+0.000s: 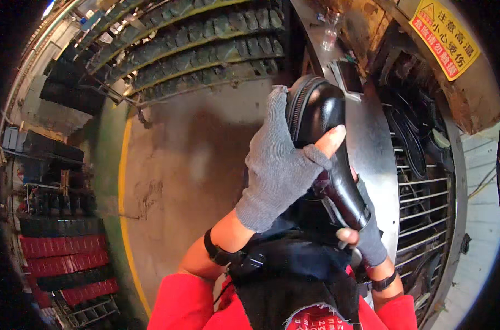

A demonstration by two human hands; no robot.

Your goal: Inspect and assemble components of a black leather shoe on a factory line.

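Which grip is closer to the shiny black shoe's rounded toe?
Left. The left grip lies along the toe; the right grip is at the opposite, narrower end of the shoe.

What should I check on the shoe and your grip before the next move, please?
1. Left hand on the black shoe: ok, wrapped around the forepart, thumb across the top.
2. Right hand on the shoe: ok, holding the heel end.
3. Toe direction: ok if it should point away from the body, as it does now.
4. Thumbs fully covered by the gray gloves: not ok, both thumb tips are bare.
5. Shoe clear of the metal worktop: cannot tell, they overlap in this view.
6. Underside of the shoe: cannot tell, mostly hidden.
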